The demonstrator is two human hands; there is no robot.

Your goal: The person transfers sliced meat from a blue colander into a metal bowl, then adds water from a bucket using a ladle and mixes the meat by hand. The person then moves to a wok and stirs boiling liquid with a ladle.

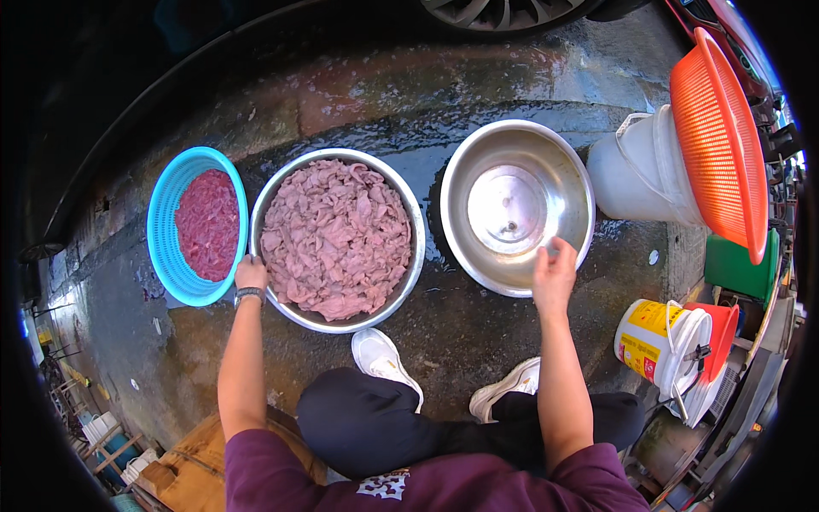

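My left hand [252, 274], with a watch or band at the wrist, is at the near left rim of a large metal basin [419, 256]. Its fingers look curled on that rim, close beside a blue plastic colander [163, 256]. Sliced pale pink meat [336, 237] fills the basin. Darker red meat [208, 224] lies in the colander. To the right stands a second metal basin [512, 137] with a little wetness at its bottom. My right hand [554, 272] hovers at its near right rim, fingers apart and slightly bent, holding nothing.
A white bucket [643, 169] with an orange colander [716, 141] on it stands at the right. Nearer are a labelled bucket [649, 342], a red container [720, 326] and a green bin [739, 265]. A car wheel [505, 13] is at the top. The ground [448, 333] is wet.
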